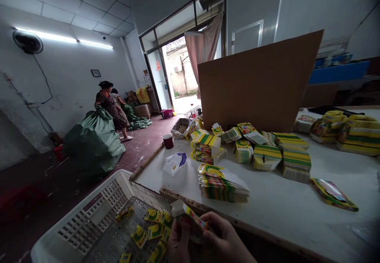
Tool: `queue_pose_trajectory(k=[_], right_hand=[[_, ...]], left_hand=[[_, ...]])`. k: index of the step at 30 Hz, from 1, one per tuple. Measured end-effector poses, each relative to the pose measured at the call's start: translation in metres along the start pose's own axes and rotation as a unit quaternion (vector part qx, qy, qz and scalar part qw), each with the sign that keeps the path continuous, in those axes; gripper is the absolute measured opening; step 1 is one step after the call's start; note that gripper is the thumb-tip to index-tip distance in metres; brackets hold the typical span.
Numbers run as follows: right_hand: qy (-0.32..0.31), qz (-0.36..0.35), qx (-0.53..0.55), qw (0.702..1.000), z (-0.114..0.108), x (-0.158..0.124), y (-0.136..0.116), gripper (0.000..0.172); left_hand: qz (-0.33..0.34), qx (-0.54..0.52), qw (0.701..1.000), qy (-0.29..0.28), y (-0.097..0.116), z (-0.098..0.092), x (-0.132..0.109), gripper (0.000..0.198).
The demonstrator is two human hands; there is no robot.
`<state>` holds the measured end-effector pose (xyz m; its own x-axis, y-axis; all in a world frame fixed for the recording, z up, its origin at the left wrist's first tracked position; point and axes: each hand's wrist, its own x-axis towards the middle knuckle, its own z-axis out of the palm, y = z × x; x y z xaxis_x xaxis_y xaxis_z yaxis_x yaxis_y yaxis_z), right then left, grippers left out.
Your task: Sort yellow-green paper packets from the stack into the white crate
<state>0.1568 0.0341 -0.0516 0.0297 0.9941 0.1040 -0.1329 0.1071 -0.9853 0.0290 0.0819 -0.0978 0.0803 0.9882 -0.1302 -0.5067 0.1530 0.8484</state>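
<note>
Low in the head view, my left hand (pixel 179 239) and my right hand (pixel 221 233) hold a small yellow and green carton (pixel 194 218) between them. Its white flap stands up at the left end, and the fingers of both hands are closed on it. Below and to the left is a white plastic basket (pixel 126 178) with several small yellow cartons (pixel 138 236) lying in it. Just beyond my hands, a fanned stack of flat cartons (pixel 222 184) lies on the white table (pixel 267 203).
More carton stacks (pixel 297 162) stand before a large brown cardboard sheet (pixel 258 89). A dark red mug (pixel 168 141) and a tissue pack (pixel 174 164) are near the table's left edge. Two people stand by a big green sack (pixel 95 142) at the left.
</note>
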Motion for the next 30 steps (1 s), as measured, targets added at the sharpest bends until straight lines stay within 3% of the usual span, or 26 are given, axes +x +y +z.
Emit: queue_pose_trajectory(k=[3,5,8,10,13,15,16,19,21,23,25,28,30], right_hand=[[0.020,-0.005,-0.059,0.998,-0.017,0.001,-0.006,0.023],[0.042,-0.024,-0.170,0.984,-0.028,0.000,-0.011,0.021],[0.021,-0.052,-0.385,0.921,-0.039,-0.004,-0.023,0.026],[-0.031,-0.083,-0.483,0.871,-0.037,-0.008,-0.030,0.023],[-0.119,-0.165,-0.519,0.830,-0.028,-0.013,-0.036,0.013],[-0.118,-0.206,-0.488,0.840,-0.025,-0.016,-0.033,0.014],[-0.080,-0.212,-0.462,0.858,-0.025,-0.017,-0.030,0.027],[0.116,-0.169,-0.327,0.923,-0.027,-0.020,-0.013,0.065],[0.164,-0.092,-0.193,0.963,-0.024,-0.020,-0.002,0.070],[0.126,0.007,-0.043,0.991,-0.019,-0.019,0.006,0.066],[0.073,0.087,0.079,0.990,-0.013,-0.018,0.009,0.063],[0.027,0.117,0.140,0.983,-0.010,-0.017,0.008,0.066],[0.012,0.119,0.130,0.984,-0.012,-0.016,0.007,0.069]], left_hand=[[0.020,0.073,0.997,0.019,0.006,0.005,0.000,0.051],[0.074,0.116,0.990,0.029,0.017,0.003,0.001,0.057],[0.198,0.222,0.955,0.009,0.036,-0.005,0.003,0.064],[0.220,0.319,0.919,-0.071,0.044,-0.009,0.002,0.077],[0.116,0.417,0.858,-0.277,0.042,-0.007,0.000,0.084],[0.061,0.431,0.825,-0.362,0.035,-0.003,-0.002,0.065],[0.054,0.434,0.822,-0.365,0.031,-0.001,-0.003,0.057],[0.095,0.443,0.847,-0.279,0.025,0.001,-0.007,0.065],[0.127,0.444,0.851,-0.250,0.020,0.001,-0.009,0.083],[0.137,0.450,0.846,-0.253,0.013,0.000,-0.012,0.092],[0.104,0.473,0.840,-0.246,0.004,0.001,-0.016,0.079],[0.077,0.496,0.838,-0.214,-0.005,0.005,-0.021,0.063],[0.096,0.491,0.838,-0.217,-0.005,0.007,-0.022,0.066]])
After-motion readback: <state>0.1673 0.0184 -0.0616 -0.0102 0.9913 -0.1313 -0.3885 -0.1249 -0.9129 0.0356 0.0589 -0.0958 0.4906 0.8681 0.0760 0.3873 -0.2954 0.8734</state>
